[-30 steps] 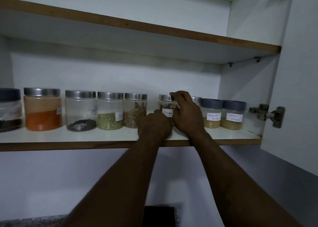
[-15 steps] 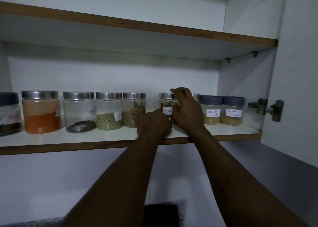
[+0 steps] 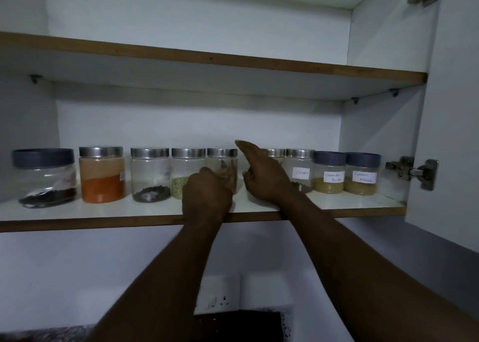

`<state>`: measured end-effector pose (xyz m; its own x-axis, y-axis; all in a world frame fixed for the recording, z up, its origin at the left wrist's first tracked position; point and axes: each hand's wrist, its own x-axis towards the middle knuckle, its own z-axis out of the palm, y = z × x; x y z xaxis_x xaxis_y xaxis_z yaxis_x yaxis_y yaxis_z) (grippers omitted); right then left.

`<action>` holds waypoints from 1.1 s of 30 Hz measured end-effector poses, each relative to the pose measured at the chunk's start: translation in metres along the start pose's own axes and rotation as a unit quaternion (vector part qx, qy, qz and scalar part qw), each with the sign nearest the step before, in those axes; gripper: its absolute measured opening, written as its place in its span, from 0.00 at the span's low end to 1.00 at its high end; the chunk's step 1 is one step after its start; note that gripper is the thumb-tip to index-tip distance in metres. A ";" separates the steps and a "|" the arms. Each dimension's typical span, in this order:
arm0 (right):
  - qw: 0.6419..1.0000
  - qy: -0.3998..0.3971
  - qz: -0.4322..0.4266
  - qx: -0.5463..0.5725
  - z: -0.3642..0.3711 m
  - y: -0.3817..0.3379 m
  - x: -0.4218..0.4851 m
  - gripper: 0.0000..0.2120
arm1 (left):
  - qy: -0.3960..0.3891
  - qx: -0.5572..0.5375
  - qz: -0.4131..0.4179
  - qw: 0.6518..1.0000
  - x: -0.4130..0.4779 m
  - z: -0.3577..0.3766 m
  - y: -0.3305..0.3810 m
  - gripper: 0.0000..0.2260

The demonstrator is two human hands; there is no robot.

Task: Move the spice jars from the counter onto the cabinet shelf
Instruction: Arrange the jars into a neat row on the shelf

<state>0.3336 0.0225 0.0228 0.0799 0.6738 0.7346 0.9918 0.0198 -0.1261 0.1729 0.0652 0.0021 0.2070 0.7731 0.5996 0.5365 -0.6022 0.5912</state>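
A row of spice jars stands on the white cabinet shelf (image 3: 103, 212). The steel-lidded jar labelled Cloves (image 3: 300, 172) stands free, left of two blue-lidded jars, Coriander Powder (image 3: 329, 173) and Garam Masala (image 3: 363, 174). My right hand (image 3: 261, 178) hovers just left of the cloves jar with its fingers apart and the index finger raised. It holds nothing and hides most of another steel-lidded jar (image 3: 276, 152). My left hand (image 3: 207, 191) is curled closed at the shelf's front, before the jar of brown bark (image 3: 224, 165) and the green-seed jar (image 3: 185, 170). Its fingertips are hidden.
Further left stand a jar of black seeds (image 3: 150, 178), an orange-powder jar (image 3: 102, 176) and a wide blue-lidded jar (image 3: 44, 178). The upper shelf (image 3: 207, 56) is bare. The open cabinet door (image 3: 453, 134) and its hinge (image 3: 412, 172) are at right. A wall socket (image 3: 220, 300) sits below.
My right hand has let go of the cloves jar, which now stands further right beside the blue-lidded jars. That hand drew left and opened. My left hand shifted slightly left.
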 end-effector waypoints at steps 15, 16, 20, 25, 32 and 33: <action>0.988 0.143 0.001 0.054 0.007 -0.008 0.003 0.28 | -0.099 0.079 0.031 0.991 0.014 0.021 0.003 0.26; 0.988 0.146 0.003 0.052 0.007 -0.008 0.003 0.28 | -0.109 0.083 0.041 0.990 0.016 0.021 0.002 0.26; 0.986 0.160 -0.015 0.041 0.008 -0.008 0.002 0.29 | -0.172 0.103 0.060 0.978 0.031 0.023 -0.001 0.30; 0.981 0.187 -0.017 0.057 0.007 -0.006 0.004 0.26 | -0.205 0.146 0.074 0.965 0.043 0.034 0.000 0.37; 0.984 0.171 -0.012 0.040 0.009 -0.006 0.004 0.20 | -0.193 0.164 0.113 0.961 0.048 0.039 -0.001 0.32; 0.985 0.170 -0.012 0.036 0.009 -0.005 0.004 0.20 | -0.193 0.170 0.115 0.959 0.048 0.040 -0.001 0.32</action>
<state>0.3277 0.0316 0.0202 0.0971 0.3863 0.9172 0.9852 0.0934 -0.1436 0.2148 0.1114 0.0089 0.6046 0.6830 0.4098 0.6625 -0.7168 0.2174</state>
